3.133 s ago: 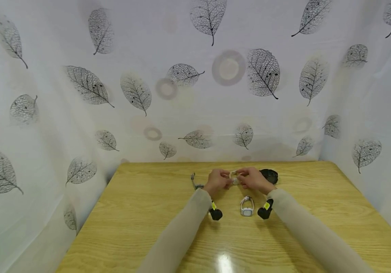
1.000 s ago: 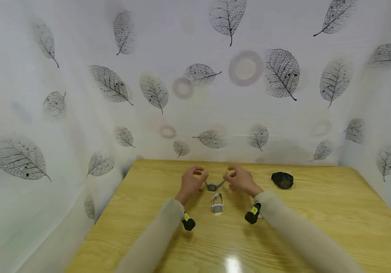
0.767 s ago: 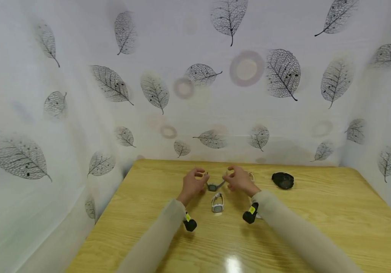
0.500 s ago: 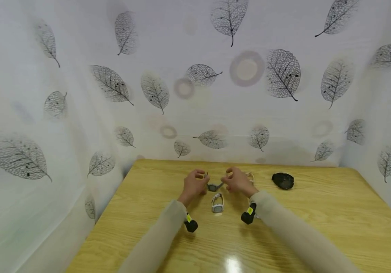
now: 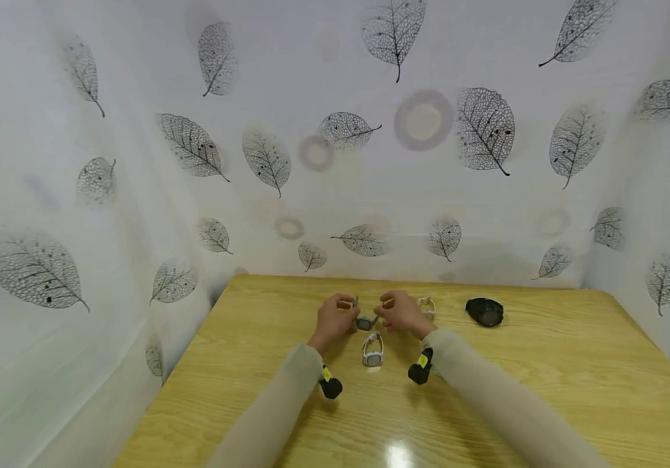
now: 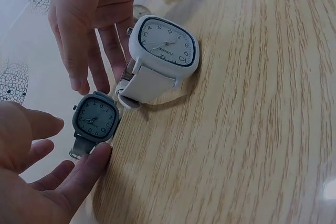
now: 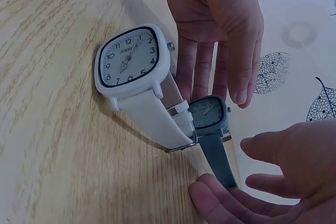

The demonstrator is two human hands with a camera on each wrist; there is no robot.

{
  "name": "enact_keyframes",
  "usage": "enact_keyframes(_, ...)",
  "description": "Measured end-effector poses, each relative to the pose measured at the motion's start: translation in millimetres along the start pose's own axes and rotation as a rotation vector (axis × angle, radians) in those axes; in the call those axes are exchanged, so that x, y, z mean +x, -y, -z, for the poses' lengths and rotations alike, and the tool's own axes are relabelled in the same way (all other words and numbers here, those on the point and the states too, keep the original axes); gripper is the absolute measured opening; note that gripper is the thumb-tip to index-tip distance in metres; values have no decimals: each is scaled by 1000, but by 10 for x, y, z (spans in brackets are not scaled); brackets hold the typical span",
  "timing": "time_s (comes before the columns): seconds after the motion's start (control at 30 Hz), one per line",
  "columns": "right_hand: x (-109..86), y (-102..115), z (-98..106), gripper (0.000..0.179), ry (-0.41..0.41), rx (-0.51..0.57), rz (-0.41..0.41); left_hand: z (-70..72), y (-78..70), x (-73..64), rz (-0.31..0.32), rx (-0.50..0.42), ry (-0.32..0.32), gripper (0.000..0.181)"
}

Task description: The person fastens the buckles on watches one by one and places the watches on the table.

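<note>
A grey watch (image 5: pixel 365 323) with a squarish face lies on the table, its strap ends raised on both sides. My left hand (image 5: pixel 335 320) is at its left strap end; thumb and fingers stand apart beside the case in the left wrist view. From the other side my right hand (image 5: pixel 401 313) reaches round the other strap end, fingertips beside the grey strap (image 7: pixel 218 156) and thumb spread away. Nearer to me stands a white watch (image 5: pixel 373 359), its strap buckled into a loop. Behind my right hand is another pale watch (image 5: pixel 427 308), partly hidden.
A black watch (image 5: pixel 485 312) lies farther right on the wooden table (image 5: pixel 546 364). Behind the table's back edge hangs a white leaf-patterned curtain (image 5: pixel 335 195). A small black camera (image 5: pixel 420 367) sits at my right wrist.
Both hands were at the pale watch about three seconds ago. It now sits behind my right hand, and both hands have moved left to the grey watch, closing in around it.
</note>
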State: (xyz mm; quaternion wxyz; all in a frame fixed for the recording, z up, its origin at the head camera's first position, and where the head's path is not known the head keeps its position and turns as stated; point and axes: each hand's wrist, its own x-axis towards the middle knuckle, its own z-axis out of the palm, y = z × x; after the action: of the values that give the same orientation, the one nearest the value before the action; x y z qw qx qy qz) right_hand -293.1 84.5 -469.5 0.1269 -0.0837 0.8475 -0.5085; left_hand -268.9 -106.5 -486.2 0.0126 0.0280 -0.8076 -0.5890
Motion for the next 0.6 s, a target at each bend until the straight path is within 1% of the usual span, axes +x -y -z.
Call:
enact_keyframes(0.17,17,-9,-30,52,17,-24,20,-23,30,25,6,-6,-7,28)
enact_keyframes(0.37,37,0,-59,46,-3,-76,35,-39,62,61,10,-29,-3,26)
enact_keyframes(0.47,59,-11,-71,34,-12,-113,47,-51,73,85,13,-24,-5,26)
enact_keyframes(0.6,81,-27,-84,13,-13,-138,65,-69,66,106,30,-7,-14,25)
